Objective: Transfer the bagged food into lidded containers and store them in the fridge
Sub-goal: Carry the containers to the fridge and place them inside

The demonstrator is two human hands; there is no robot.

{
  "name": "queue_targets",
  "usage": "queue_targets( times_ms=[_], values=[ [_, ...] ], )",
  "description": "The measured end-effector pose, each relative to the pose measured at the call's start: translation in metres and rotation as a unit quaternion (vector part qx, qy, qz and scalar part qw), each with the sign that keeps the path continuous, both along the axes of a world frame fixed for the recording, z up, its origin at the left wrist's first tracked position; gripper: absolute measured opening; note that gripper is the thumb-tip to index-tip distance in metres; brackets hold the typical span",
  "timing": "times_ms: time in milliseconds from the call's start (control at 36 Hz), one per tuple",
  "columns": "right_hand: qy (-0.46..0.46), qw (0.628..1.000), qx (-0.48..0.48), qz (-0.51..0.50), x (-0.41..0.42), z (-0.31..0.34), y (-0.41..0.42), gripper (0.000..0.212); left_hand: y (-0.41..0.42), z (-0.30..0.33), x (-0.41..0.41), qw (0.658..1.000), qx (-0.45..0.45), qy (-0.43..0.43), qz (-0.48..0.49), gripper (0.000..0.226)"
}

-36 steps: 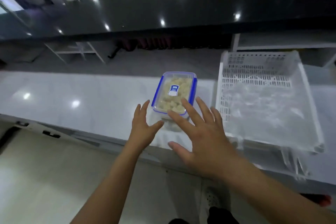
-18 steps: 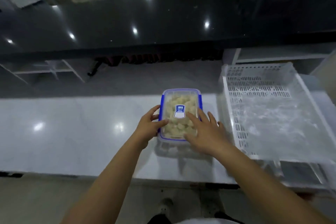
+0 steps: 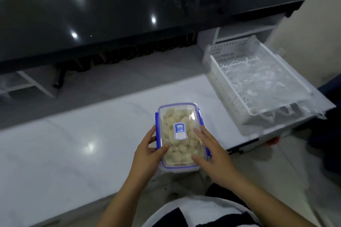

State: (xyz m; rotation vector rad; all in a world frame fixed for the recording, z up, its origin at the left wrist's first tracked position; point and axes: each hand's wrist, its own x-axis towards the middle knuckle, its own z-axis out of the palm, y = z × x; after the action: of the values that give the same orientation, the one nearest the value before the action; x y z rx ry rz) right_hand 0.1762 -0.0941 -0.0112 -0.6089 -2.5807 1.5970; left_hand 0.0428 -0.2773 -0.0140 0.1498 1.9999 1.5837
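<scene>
A clear rectangular container [image 3: 180, 125] with a blue-clipped lid and a blue label holds pale, round food pieces. It is at the near edge of the white marble counter [image 3: 73, 149], partly past the edge toward me. My left hand [image 3: 148, 150] grips its left side, thumb on the lid. My right hand [image 3: 212, 150] holds the right side, fingers spread over the lid and thumb at the near corner.
A white perforated plastic basket [image 3: 230, 79] lined with crumpled clear plastic sits on the counter's right end. A raised black glossy countertop [image 3: 129, 14] runs behind. A pale wall stands at the far right, and tiled floor shows below.
Both hands reached the container, closed on its sides and drew it toward me to the counter's near edge. My view shifted left and closer.
</scene>
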Motion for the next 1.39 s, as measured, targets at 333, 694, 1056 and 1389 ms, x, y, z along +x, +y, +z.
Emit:
queue_targets(
  times_ms=[333, 694, 1056, 1389],
  values=[
    [0.021, 0.889, -0.381, -0.255, 0.028, -0.005, -0.042, 0.060, -0.034, -0.005, 0.037, 0.994, 0.072, -0.069, -0.051, 0.074],
    [0.105, 0.874, -0.340, -0.331, 0.136, 0.051, -0.039, 0.064, -0.002, 0.032, 0.091, 0.965, 0.140, -0.087, -0.203, 0.075],
    [0.217, 0.803, -0.289, -0.474, 0.318, 0.079, 0.014, 0.066, 0.127, 0.053, 0.221, 0.895, 0.154, -0.078, -0.411, 0.080],
    [0.291, 0.688, -0.265, -0.609, 0.512, 0.054, 0.034, 0.064, 0.224, 0.047, 0.407, 0.828, 0.129, -0.071, -0.540, 0.079]
  ],
)
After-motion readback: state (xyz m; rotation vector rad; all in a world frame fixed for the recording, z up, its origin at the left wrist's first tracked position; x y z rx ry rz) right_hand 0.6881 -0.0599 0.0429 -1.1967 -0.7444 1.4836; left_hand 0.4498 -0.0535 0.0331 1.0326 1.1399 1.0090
